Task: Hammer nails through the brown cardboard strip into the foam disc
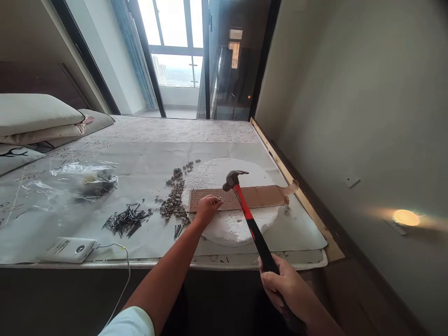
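Observation:
My left hand [207, 208] rests on a brown perforated board [261, 196] and pinches a small nail upright at its fingertips. The board lies across a round white foam slab [224, 175]. My right hand [285, 285] grips the black end of a red and black claw hammer [249, 215]. The hammer's steel head [233, 178] hangs just above the board, a little right of the left fingertips.
A pile of dark nails [126, 219] and a heap of small brownish pieces [173, 200] lie left of the foam. A clear plastic bag [84, 179] and a white power bank with cable [68, 249] sit further left. Pillows [35, 116] lie far left; a wall stands right.

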A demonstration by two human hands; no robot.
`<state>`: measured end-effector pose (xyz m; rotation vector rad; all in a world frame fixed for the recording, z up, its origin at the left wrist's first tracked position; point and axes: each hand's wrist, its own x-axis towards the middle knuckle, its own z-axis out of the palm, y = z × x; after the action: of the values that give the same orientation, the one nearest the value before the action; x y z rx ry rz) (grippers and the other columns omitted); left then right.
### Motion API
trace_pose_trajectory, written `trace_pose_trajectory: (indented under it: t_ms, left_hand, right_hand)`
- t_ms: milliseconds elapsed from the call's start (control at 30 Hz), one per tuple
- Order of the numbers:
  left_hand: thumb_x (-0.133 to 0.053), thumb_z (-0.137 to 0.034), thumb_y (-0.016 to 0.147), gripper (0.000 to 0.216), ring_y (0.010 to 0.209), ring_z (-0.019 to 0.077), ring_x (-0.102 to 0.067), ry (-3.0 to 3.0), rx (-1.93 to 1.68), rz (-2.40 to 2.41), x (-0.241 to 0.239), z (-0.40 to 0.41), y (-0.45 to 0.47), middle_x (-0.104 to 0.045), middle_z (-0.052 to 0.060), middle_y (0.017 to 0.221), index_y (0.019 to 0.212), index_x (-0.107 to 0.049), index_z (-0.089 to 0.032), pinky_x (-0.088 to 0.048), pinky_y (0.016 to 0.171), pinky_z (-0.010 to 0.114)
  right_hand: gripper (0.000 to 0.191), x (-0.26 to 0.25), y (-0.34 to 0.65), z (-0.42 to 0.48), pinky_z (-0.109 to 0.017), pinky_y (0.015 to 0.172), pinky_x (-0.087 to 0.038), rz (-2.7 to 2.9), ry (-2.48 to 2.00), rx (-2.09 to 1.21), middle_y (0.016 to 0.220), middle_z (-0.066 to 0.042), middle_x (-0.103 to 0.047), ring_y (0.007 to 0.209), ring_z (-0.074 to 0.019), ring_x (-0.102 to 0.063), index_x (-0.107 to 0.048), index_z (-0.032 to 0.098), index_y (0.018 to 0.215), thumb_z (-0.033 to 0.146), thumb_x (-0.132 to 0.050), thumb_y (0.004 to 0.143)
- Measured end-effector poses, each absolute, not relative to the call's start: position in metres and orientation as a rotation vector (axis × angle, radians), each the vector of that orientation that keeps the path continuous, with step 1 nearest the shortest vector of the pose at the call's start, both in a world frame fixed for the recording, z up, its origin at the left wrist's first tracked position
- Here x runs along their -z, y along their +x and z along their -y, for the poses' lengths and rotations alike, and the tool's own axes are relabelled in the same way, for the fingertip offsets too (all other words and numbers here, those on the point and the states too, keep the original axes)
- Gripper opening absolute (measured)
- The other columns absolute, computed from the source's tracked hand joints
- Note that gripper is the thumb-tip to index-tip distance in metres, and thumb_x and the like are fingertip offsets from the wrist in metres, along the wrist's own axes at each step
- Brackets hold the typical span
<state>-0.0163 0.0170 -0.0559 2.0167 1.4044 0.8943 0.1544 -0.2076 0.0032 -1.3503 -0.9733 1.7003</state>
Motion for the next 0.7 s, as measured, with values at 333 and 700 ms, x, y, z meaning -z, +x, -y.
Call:
trace_pose_trajectory:
  t_ms: [333, 700]
  left_hand:
    - [-0.058, -0.028, 0.074, 0.017, 0.068, 0.0145, -0.058, 2.017, -0.899, -1.416, 0.0599, -0.0206, -0.018, -0.065, 0.004, 0.071, 0.063, -0.068, -0.018, -0.04, 0.063, 0.024]
    - [-0.056, -0.027, 0.076, 0.019, 0.066, 0.0151, -0.058, 2.043, -0.868, -1.414, 0.0592, -0.0182, -0.0185, -0.064, 0.004, 0.07, 0.062, -0.067, -0.019, -0.04, 0.06, 0.025]
  right_hand:
    - [0.018, -0.0104, 0.1569, 0.2098, -0.016, 0.03, -0.022, 0.99, -1.403, -1.717, 0.034, 0.014, -0.03, 0.029, -0.0053, -0.022, -0.037, 0.022, 0.081, 0.033, -0.046, 0.07]
    - [0.015, -0.0121, 0.1549, 0.2101, -0.017, 0.031, -0.021, 1.013, -1.405, -1.703, 0.034, 0.014, -0.03, 0.029, -0.0048, -0.021, -0.037, 0.022, 0.077, 0.031, -0.047, 0.071]
